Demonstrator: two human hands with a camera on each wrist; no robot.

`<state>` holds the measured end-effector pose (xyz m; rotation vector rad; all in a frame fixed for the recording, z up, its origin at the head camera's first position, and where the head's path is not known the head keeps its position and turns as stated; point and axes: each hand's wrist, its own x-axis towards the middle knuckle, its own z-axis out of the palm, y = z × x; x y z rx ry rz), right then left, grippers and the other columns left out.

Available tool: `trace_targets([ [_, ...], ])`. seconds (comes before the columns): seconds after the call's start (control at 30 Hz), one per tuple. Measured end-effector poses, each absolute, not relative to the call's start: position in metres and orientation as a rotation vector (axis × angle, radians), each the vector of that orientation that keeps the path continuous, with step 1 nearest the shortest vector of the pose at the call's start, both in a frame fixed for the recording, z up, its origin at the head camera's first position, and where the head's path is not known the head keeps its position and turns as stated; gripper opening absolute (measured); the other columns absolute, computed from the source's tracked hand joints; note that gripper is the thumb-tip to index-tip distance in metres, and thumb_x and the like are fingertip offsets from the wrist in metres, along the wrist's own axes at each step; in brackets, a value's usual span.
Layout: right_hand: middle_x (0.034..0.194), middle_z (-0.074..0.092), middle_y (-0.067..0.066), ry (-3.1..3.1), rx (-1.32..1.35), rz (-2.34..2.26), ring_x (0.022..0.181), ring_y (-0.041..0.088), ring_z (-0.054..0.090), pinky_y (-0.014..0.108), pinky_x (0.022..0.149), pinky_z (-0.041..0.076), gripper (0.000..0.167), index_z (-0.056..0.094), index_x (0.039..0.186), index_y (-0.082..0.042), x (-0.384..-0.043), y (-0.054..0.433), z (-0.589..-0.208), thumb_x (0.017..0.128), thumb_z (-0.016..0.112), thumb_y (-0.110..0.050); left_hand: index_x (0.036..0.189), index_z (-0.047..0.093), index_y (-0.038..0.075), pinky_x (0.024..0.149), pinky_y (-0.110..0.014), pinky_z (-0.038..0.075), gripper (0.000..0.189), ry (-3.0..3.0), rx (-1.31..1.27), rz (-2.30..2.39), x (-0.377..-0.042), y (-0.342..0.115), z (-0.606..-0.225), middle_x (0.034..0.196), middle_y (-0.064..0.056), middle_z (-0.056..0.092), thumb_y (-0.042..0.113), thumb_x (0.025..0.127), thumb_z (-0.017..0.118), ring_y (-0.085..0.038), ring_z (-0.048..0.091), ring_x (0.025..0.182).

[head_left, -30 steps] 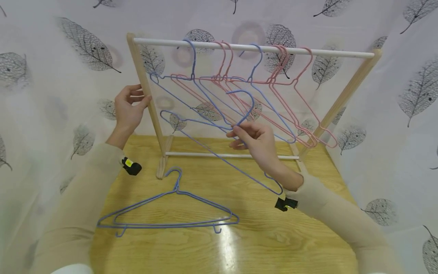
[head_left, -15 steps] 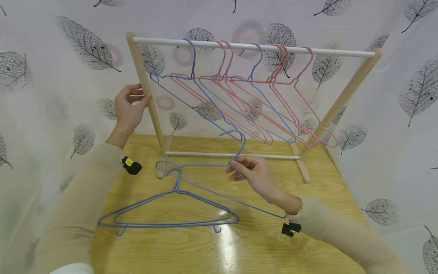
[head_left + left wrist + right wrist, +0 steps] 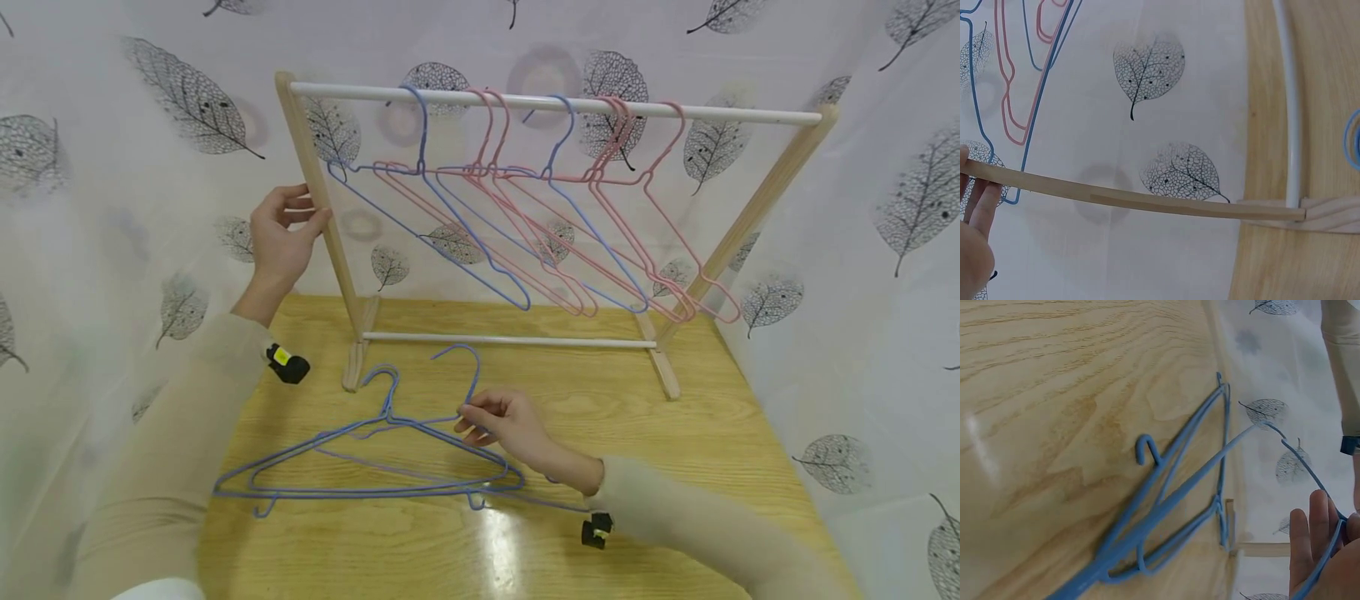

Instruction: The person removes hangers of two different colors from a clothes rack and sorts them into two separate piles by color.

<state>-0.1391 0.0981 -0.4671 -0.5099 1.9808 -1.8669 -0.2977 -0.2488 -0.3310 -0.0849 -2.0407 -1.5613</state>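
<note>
My left hand (image 3: 285, 237) holds the left wooden post (image 3: 339, 258) of a small clothes rack, fingers behind it and thumb at its front; the left wrist view shows only part of this hand beside the post (image 3: 1116, 195). Low over the table, my right hand (image 3: 513, 429) pinches a blue clothes hanger (image 3: 477, 372) at the base of its hook. Its long bar (image 3: 1147, 522) crosses the right wrist view. In the head view, this hanger overlaps two blue hangers (image 3: 360, 494) lying stacked on the wooden table, hooks toward the rack.
Several pink hangers (image 3: 677, 142) and two blue hangers (image 3: 425, 137) hang from the rack's white top rail (image 3: 735, 114). A lower white rail (image 3: 510, 339) joins the feet. Leaf-printed sheeting (image 3: 840, 367) surrounds the table (image 3: 675, 500).
My right hand has come down and leftward with the blue hanger, from in front of the hanging ones to over the stacked pair. My left hand has stayed on the post.
</note>
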Motion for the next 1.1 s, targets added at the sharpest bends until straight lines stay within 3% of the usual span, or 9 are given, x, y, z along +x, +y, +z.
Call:
trace_targets([
  [0.17, 0.104, 0.074, 0.037, 1.89, -0.509, -1.829, 0.073, 0.008, 0.076, 0.046, 0.077, 0.068, 0.028, 0.068, 0.116, 0.016, -0.144, 0.077, -0.479, 0.105, 0.064, -0.009, 0.128, 0.071, 0.009, 0.077, -0.01, 0.06, 0.033, -2.042, -0.085, -1.561, -0.297, -0.248, -0.329, 0.099, 0.017, 0.064, 0.012, 0.096, 0.076, 0.002, 0.067, 0.09],
  [0.3, 0.098, 0.079, 0.026, 1.823, -0.459, -1.808, 0.07, 0.008, 0.075, 0.043, 0.076, 0.068, 0.031, 0.066, 0.117, 0.018, -0.147, 0.058, -0.485, 0.104, 0.065, -0.01, 0.126, 0.072, 0.008, 0.077, -0.01, 0.06, 0.031, -2.032, -0.085, -1.565, -0.297, -0.248, -0.328, 0.098, 0.017, 0.064, 0.011, 0.095, 0.077, 0.002, 0.067, 0.089],
  [0.63, 0.098, 0.081, 0.022, 1.763, -0.425, -1.765, 0.068, 0.008, 0.074, 0.027, 0.065, 0.064, 0.026, 0.07, 0.115, 0.01, -0.158, 0.013, -0.499, 0.104, 0.066, -0.013, 0.126, 0.072, 0.007, 0.076, -0.01, 0.06, 0.031, -2.021, -0.09, -1.556, -0.296, -0.247, -0.328, 0.097, 0.018, 0.064, 0.009, 0.095, 0.077, 0.003, 0.067, 0.088],
  [1.1, 0.103, 0.079, 0.024, 1.766, -0.391, -1.747, 0.067, 0.009, 0.075, 0.027, 0.063, 0.065, 0.031, 0.07, 0.119, 0.011, -0.176, -0.013, -0.517, 0.105, 0.067, -0.016, 0.125, 0.072, 0.007, 0.075, -0.01, 0.059, 0.031, -2.013, -0.089, -1.564, -0.295, -0.246, -0.329, 0.096, 0.018, 0.065, 0.01, 0.095, 0.077, 0.004, 0.068, 0.088],
])
